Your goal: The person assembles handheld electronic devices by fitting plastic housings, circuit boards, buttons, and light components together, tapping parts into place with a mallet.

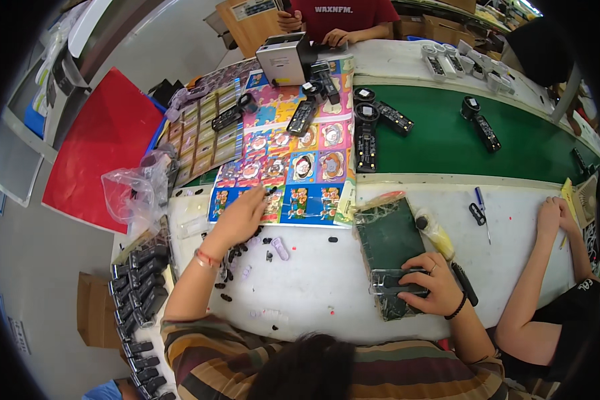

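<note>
My left hand (pixel 243 215) reaches over the lower left of colourful printed sheets (pixel 283 157). Its fingers are drawn together beside a tiny black part (pixel 271 191); what they hold, if anything, I cannot make out. Below it, small black pieces (pixel 232 255) lie scattered around a lilac plastic piece (pixel 281 249). My right hand (pixel 435 285) grips a black handle-shaped part (pixel 413 289), its fingers over the top. This part lies in a clear holder (pixel 381 282) at the near end of a dark green pad (pixel 391 233).
Black units with round heads (pixel 365 143) lie on the sheets and the green belt (pixel 440 137). Beyond the pad are a yellow bottle (pixel 435 235) and a screwdriver (pixel 480 200). Black units (pixel 140 287) line the left edge. One co-worker's arms (pixel 537 260) rest at right; another person (pixel 343 20) sits opposite.
</note>
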A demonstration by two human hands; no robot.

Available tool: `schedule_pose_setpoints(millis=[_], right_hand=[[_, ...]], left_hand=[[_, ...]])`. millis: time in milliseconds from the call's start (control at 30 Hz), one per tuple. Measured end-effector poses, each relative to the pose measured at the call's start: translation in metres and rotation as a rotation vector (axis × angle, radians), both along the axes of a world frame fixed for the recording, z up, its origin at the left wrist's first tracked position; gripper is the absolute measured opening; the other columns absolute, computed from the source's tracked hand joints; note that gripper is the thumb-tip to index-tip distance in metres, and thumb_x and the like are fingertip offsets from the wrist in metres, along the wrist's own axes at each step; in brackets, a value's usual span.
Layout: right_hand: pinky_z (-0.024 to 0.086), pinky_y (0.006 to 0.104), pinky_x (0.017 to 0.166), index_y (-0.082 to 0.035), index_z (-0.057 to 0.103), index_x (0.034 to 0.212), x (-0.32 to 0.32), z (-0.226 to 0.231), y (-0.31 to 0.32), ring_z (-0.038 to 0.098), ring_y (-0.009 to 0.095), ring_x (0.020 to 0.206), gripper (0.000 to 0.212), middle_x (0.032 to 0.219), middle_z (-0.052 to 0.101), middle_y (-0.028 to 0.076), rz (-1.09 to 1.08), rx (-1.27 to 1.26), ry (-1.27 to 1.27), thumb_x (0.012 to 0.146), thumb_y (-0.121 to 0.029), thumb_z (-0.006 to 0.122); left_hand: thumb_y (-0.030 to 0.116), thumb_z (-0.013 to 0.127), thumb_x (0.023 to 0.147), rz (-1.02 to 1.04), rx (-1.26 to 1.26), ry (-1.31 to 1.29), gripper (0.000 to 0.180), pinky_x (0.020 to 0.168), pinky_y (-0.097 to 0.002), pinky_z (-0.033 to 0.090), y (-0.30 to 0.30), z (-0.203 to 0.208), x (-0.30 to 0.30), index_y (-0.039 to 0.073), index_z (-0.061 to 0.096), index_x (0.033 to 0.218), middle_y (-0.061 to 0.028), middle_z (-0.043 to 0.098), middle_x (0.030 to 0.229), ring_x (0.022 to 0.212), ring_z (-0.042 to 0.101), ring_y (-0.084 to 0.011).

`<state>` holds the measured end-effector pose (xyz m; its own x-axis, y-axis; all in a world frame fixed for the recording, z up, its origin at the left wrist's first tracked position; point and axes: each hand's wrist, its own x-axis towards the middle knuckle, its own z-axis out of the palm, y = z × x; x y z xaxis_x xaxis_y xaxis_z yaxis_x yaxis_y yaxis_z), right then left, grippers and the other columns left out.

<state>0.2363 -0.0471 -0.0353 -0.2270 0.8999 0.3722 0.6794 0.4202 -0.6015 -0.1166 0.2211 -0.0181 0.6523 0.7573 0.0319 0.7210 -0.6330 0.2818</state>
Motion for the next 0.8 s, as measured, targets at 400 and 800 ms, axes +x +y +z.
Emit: schedule_pose_setpoints(millis=[400, 800], right_hand=[[0.04, 0.0391, 0.088, -0.013, 0.065, 0.089, -0.003, 0.0, -0.007, 0.053, 0.027, 0.1, 0.023, 0.108, 0.06, 0.005, -0.03, 0.035, -0.015, 0.07, -0.018, 0.079], [0.041, 0.0368, 0.086, -0.014, 0.067, 0.088, 0.001, -0.005, -0.002, 0.054, 0.025, 0.097, 0.025, 0.107, 0.059, 0.004, -0.017, -0.008, 0.039, 0.068, -0.019, 0.081]], left_hand=[[0.007, 0.057, 0.082, 0.379, 0.435, -0.127, 0.024, 0.088, -0.0438, 0.045, 0.075, -0.024, -0.112, 0.005, 0.067, 0.103, -0.0179, 0.06, 0.102, 0.098, 0.055, -0.0369], [0.009, 0.063, 0.072, 0.232, 0.574, 0.315, 0.007, 0.085, -0.0413, 0.044, 0.129, -0.005, -0.115, 0.014, 0.064, 0.077, -0.0048, 0.058, 0.105, 0.105, 0.053, -0.0264]])
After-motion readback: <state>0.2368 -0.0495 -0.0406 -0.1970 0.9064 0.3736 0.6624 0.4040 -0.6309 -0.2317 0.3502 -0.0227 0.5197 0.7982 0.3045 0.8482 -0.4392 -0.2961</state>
